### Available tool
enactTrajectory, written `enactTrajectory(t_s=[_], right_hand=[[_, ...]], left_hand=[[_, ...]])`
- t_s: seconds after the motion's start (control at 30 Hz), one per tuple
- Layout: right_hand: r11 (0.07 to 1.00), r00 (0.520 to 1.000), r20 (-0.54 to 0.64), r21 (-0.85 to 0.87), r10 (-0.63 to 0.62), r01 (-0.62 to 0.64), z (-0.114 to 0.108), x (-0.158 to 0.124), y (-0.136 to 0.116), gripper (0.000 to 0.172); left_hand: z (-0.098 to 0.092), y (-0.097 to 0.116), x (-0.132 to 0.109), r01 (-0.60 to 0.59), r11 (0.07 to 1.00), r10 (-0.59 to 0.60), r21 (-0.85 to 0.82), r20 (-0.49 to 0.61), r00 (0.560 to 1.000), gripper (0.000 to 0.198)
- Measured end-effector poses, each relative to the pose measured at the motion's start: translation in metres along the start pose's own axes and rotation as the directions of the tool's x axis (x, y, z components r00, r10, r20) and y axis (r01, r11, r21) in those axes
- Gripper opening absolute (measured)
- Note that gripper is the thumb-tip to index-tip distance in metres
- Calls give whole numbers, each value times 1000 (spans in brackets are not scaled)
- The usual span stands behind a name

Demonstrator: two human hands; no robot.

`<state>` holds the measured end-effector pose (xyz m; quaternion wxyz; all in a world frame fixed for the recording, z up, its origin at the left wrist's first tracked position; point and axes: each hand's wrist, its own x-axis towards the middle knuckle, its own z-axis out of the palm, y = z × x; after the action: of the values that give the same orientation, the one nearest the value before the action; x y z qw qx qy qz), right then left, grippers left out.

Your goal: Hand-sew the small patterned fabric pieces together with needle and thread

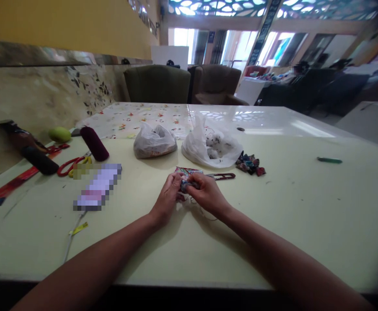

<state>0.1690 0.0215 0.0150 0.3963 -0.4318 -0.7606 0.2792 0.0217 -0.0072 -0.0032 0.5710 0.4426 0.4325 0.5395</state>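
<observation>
My left hand (pixel 171 190) and my right hand (pixel 207 190) meet over the middle of the table. Between them is a small piece of patterned fabric (pixel 184 185), bluish with a dark red edge; the fingers of both hands are closed on it and hide much of it. A thin thread-like strand (pixel 210 219) curves on the table below my right hand. Just beyond my fingers lies a colourful patterned piece (pixel 181 170), partly covered. Thread snips (pixel 224 176) rest behind my right hand. Several small dark gathered fabric pieces (pixel 250 164) form a pile farther right.
Two white plastic bags stand beyond my hands: a left bag (pixel 153 144) and a right bag (pixel 193 149) with white, dark-specked balls. Leftward are a phone (pixel 100 188) on a cable, scissors (pixel 70 166), a maroon thread cone (pixel 94 144) and a bottle (pixel 22 138). A green stick-like object (pixel 329 160) lies right.
</observation>
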Motion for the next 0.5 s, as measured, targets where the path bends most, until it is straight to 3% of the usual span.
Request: enactTrajectory(t_s=[0.17, 0.3, 0.5], right_hand=[[998, 999, -52, -56, 11, -14, 1, 3, 5, 14], [991, 996, -53, -117, -71, 65, 4, 3, 6, 14], [974, 990, 0, -181, -139, 136, 9, 3, 10, 17]], left_hand=[[-3, 7, 3, -127, 947, 146, 296, -43, 988, 37], [-4, 8, 4, -185, 903, 228, 388, -67, 971, 38], [-8, 4, 3, -282, 807, 301, 519, 50, 952, 25]])
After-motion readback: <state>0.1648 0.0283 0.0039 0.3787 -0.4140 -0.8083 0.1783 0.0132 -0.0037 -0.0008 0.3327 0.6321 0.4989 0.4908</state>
